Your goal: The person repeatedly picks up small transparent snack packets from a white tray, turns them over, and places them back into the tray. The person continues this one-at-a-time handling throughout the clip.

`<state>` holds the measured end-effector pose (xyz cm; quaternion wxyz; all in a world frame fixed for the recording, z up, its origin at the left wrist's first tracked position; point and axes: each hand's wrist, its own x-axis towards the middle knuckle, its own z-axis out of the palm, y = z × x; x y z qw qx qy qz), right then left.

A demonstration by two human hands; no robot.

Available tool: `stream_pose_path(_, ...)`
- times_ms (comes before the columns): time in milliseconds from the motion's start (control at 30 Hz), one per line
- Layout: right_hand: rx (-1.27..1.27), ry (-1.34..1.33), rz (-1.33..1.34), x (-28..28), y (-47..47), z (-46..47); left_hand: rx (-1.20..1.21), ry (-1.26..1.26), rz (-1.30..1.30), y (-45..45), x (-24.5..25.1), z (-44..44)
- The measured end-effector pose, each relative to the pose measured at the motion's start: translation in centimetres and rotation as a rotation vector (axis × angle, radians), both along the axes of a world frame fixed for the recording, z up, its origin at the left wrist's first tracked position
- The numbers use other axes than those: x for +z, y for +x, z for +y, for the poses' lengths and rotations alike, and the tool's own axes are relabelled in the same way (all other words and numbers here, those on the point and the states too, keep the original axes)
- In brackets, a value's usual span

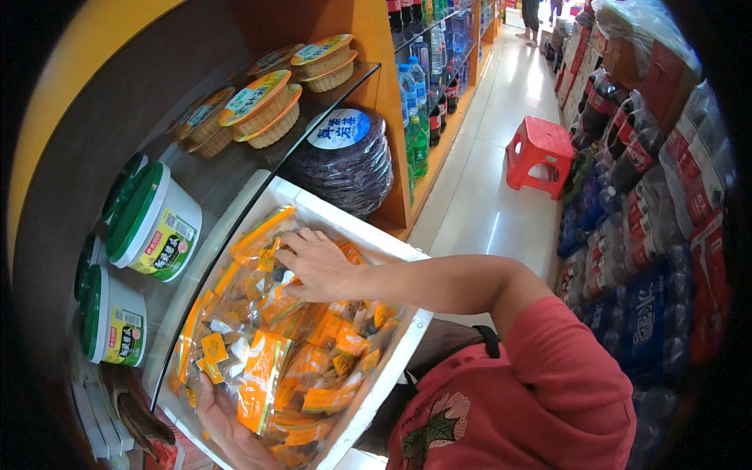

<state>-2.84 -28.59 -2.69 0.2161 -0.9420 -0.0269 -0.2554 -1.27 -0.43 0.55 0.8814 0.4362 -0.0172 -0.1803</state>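
Observation:
A white foam box (pixel 376 405) stands before me, filled with clear and orange plastic packets (pixel 317 376) holding brown contents. My right hand (pixel 314 264) lies on the packets near the box's far side, fingers bent over a clear bag; whether it grips one cannot be told. My left hand (pixel 220 420) reaches in at the near left corner, its thumb against a clear packet (pixel 258 376) with an orange panel. Its other fingers are hidden beneath or behind the packets, so its grip is unclear.
A glass shelf edge (pixel 264 176) crosses over the box's left side. Green-lidded tubs (pixel 161 223) and basket-shaped packs (pixel 261 111) stand on shelves. A wrapped dark stack (pixel 352 164) is behind the box. A red plastic stool (pixel 539 155) stands in the aisle beside bottle packs (pixel 652 317); a person's legs (pixel 530 20) show beyond.

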Motion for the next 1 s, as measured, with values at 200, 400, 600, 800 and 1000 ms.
stream_pose_path(200, -0.01, 0.002, 0.048, 0.3, 0.2, 0.0, -0.015, -0.039, 0.08, -0.3, 0.5, -0.5)
stream_pose_path(400, -0.025, 0.009, 0.101, 0.5, 0.2, -0.3, -0.011, -0.014, 0.083, -0.2, 0.8, -1.2)
stream_pose_path(600, -0.065, -0.009, 0.069, 0.9, 0.3, -0.5, -0.015, -0.005, 0.072, -0.5, 1.1, -1.1)
stream_pose_path(800, -0.023, 0.146, -0.104, 0.7, 0.4, -0.5, -0.03, -0.007, 0.061, -0.5, 1.2, -1.3)
stream_pose_path(1000, 0.219, 0.472, -0.167, 1.1, 0.1, 0.1, -0.05, -0.014, 0.05, -0.7, 1.3, -1.5)
